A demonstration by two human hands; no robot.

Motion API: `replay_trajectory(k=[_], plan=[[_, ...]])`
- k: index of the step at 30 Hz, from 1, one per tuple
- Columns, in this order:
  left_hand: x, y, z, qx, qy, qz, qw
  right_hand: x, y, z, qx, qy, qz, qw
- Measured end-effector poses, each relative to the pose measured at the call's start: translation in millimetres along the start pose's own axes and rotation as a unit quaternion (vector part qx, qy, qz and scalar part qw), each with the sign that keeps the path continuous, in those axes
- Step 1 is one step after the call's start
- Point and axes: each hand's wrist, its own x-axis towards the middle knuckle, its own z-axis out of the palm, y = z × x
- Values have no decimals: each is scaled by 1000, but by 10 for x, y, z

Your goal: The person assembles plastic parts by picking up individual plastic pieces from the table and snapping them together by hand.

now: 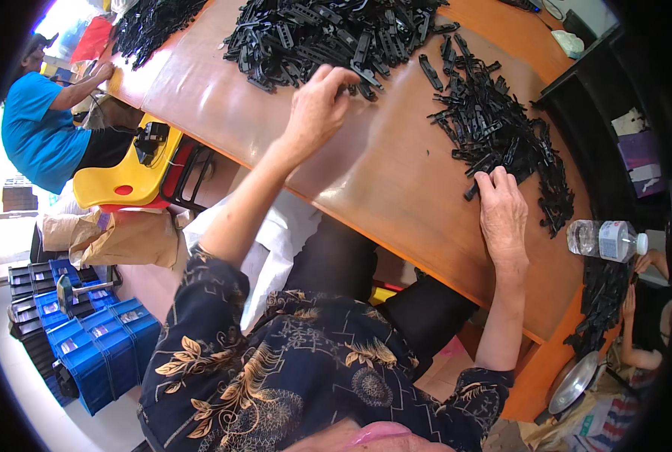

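A large heap of black plastic parts (328,38), many of them long and slotted, lies on the far side of the wooden table (381,192). At its near edge my left hand (321,109) has its fingers curled in a pinch on a small black part, mostly hidden by the fingers. Farther right is a smaller heap of thin black plastic parts (494,113). My right hand (503,215) rests at the near end of that heap, its fingers bent down over a short black part (471,191) that sticks out on their left.
A clear plastic bottle (607,240) lies on its side at the right table edge, above a metal bowl (573,383). A person in blue (38,128) sits at far left by a yellow chair (129,177). Blue boxes (106,343) stand on the floor. Another person's arms (637,331) show at right.
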Motion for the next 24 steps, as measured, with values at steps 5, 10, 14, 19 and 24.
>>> replay_trajectory(k=[5, 10, 14, 19, 24], plan=[[399, -177, 127, 220, -107, 124, 962, 27, 36, 41, -41, 7, -25, 999], [437, -59, 279, 258, -168, 209, 928, 5, -34, -48, -44, 6, -71, 996], [180, 287, 308, 173, -229, 270, 919, -93, 25, -85, 28, 19, -39, 999], [-130, 701, 319, 114, -296, 313, 895, -277, 58, 87, 274, 101, 136, 947], [-246, 914, 269, 4, -252, 142, 957, -448, -133, 105, 350, 159, 186, 904]])
